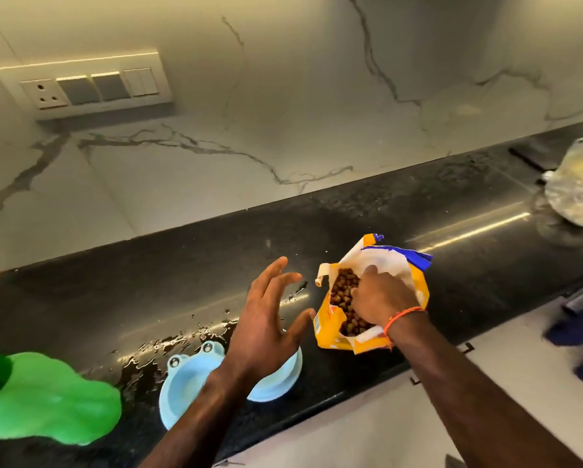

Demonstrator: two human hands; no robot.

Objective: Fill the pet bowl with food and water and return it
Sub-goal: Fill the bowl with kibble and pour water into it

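A light-blue pet bowl (pixel 185 386) with frog eyes on its rim sits on the black counter (pixel 469 265) near the front edge; my left forearm covers its middle. My left hand (pixel 266 319) hovers above the bowl's right part with fingers spread and holds nothing. Just to the right stands an open yellow pet-food bag (pixel 329 327) with brown kibble (pixel 342 288) showing at its mouth. My right hand (pixel 383 298) is inside the bag, its fingers curled down into the kibble and partly buried.
A green plastic object (pixel 46 400) lies at the left edge of the counter. Spilled water (pixel 168 346) glistens behind the bowl. A crumpled clear plastic bag (pixel 577 190) sits far right. A switch panel (pixel 90 86) is on the marble wall.
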